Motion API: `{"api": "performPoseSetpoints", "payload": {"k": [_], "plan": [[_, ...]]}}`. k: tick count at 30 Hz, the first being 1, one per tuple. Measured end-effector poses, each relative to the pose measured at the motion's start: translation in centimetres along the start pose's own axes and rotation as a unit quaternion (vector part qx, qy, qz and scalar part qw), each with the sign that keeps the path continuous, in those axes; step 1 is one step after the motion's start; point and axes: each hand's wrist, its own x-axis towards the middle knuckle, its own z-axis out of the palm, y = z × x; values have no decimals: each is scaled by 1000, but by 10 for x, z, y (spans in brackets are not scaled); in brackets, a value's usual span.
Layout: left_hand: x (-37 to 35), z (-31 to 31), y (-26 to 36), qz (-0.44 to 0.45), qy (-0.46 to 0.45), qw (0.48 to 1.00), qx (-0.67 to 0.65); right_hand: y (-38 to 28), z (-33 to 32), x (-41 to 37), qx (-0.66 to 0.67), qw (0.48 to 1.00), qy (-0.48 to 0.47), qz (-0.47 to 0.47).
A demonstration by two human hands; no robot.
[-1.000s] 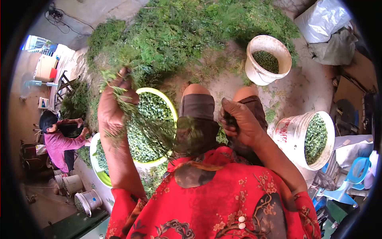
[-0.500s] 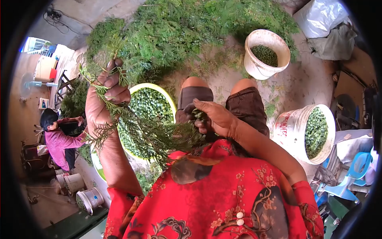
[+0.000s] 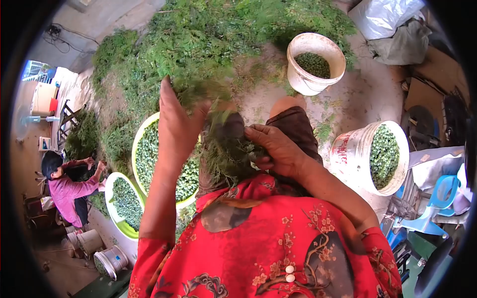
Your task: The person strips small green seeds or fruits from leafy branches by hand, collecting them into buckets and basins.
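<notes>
Head view: we see a green sprig (image 3: 224,171) hanging blurred between the two hands, in front of the brown trousers (image 3: 295,126) and just above the red shirt (image 3: 278,223). The left hand (image 3: 179,131) is spread, its thumb well away from its raised fingers; we cannot tell whether the sprig touches it. The right hand (image 3: 278,149) is curled, thumb and fingers bent close beside the sprig's feathery edge; the fingertips are partly hidden, so we cannot say whether they pinch it.

We judge the sprig very light and springy, soft at its leafy ends and stiffer along the stem. Its fine fronds would likely bend or tear under a hard grip, so we would take hold at the stem, leaving the tips free.

Beyond the hands lies a heap (image 3: 198,44) of like greenery. Just beside the left forearm stands a yellow-rimmed basin (image 3: 187,202) of small green pieces; an upper pail (image 3: 306,85) and a right-hand pail (image 3: 350,159), both whitish, hold more. At far left, a co-worker (image 3: 74,193) in pink leans near a smaller tub (image 3: 133,234).
</notes>
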Motion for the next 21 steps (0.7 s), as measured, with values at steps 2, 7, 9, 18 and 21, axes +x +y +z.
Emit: {"api": "performPoseSetpoints", "payload": {"k": [2,7,9,18,21], "plan": [[-11,5,25,143,64,971,183,-2,-7,-2,-3,1000,25,-11],[-49,17,49,-35,-255,955,-149,-12,0,-15,32,997,51,-42],[-51,16,46,-91,-314,937,-119,-15,3,-17,56,993,85,-54],[-49,3,47,-113,-347,926,-91,-9,18,-21,-5,991,91,-100],[-54,-3,43,-184,-327,896,-239,0,13,-16,37,992,98,-76]]}}
